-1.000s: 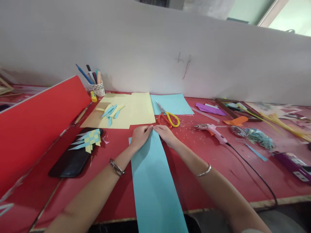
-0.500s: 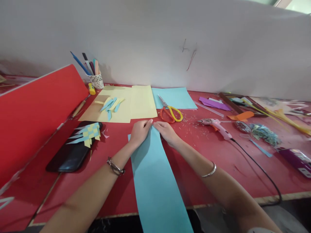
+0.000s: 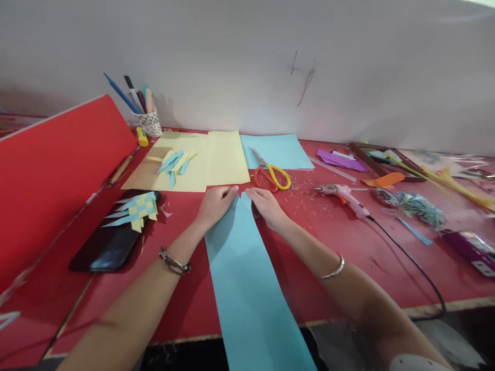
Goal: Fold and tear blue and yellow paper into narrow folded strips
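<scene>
A long sheet of blue paper point(image 3: 249, 268) lies in front of me and hangs past the table's near edge. Its far end is pinched between the thumb and fingers of my left hand point(image 3: 217, 207) and those of my right hand point(image 3: 266, 206). A small notch or tear shows in the paper's top edge between the two hands. Just beyond them rest scissors point(image 3: 271, 175) with one red and one yellow handle. The undersides of both hands, with most of the fingers, are hidden.
Left: a black phone point(image 3: 104, 250) under a woven paper piece point(image 3: 141, 207), a red board point(image 3: 58, 180), a pen cup point(image 3: 150, 123). Behind: cream paper point(image 3: 228, 159) with paper strips, blue paper point(image 3: 288, 152). Right: a pink glue gun point(image 3: 344, 196) with cord, purple paper point(image 3: 340, 161), a purple stapler-like object point(image 3: 469, 250).
My hands have moved slightly apart at the paper's top edge, and a small gap now shows in it between them. The whole view has shifted a little.
</scene>
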`<state>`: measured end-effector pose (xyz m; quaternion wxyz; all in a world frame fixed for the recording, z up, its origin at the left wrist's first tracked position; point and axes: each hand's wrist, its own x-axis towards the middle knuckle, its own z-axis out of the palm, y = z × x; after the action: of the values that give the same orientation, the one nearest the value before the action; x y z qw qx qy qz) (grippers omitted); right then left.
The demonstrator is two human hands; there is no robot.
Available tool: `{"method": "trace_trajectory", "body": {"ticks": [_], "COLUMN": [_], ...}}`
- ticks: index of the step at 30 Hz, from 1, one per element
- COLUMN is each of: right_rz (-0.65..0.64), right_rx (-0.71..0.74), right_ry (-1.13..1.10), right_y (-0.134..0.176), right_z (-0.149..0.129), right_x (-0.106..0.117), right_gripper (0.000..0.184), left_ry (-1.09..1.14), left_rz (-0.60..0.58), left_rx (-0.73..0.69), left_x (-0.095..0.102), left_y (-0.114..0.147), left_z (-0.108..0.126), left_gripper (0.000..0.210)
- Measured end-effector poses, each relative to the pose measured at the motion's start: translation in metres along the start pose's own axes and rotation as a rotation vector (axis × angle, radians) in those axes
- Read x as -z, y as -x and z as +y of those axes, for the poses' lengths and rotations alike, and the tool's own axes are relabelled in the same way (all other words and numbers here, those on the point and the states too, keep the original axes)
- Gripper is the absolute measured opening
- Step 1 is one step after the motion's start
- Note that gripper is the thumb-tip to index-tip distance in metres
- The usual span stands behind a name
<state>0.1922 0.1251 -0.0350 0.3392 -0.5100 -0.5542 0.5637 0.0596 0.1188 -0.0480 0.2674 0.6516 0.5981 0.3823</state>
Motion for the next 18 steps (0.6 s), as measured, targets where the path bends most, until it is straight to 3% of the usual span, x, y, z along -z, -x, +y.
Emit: {"method": "trace_trajectory", "body": {"ticks": [7, 18], "right_rz": [-0.172, -0.171], "right_rx": [-0.104, -0.113], "right_ry": [0.115, 0.171], "right_y": [0.001, 0.000], "right_z": [-0.007, -0.006], "right_x": [0.005, 0.016], "right_gripper": [0.040, 0.037], "left_ry": [-0.028, -0.109], "left_rz": [-0.014, 0.066], "left_rx": [-0.034, -0.026], "left_x": [0.003, 0.010], "left_y": [0.001, -0.002], "left_z": [0.002, -0.003], "left_gripper": [0.036, 0.037]}}
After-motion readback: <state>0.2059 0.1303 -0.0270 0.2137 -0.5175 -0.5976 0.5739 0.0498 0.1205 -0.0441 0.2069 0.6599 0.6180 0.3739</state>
